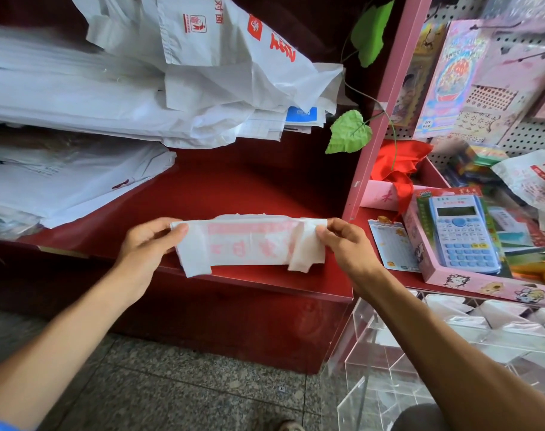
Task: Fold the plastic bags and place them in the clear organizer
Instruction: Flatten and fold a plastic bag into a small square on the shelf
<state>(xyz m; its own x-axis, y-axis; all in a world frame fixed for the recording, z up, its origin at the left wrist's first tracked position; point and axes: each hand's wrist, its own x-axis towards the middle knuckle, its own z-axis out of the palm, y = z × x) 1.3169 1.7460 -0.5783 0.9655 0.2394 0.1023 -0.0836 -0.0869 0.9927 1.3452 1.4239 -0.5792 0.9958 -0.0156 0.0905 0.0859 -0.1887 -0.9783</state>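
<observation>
A white plastic bag with pink print (249, 245), folded into a long band, is stretched flat between my hands over the front edge of the red shelf (234, 194). My left hand (147, 247) pinches its left end. My right hand (349, 244) pinches its right end, where a loose flap hangs down. The clear organizer (436, 346) stands at the lower right, below the pink shelf. Several folded white bags lie in its upper compartments.
Stacks of white plastic bags (78, 98) fill the back left of the red shelf. A pink shelf post (386, 101) rises at right. A boxed blue calculator (460, 231) and stationery lie on the right shelf. Green fake leaves (349, 132) hang near the post. Granite floor lies below.
</observation>
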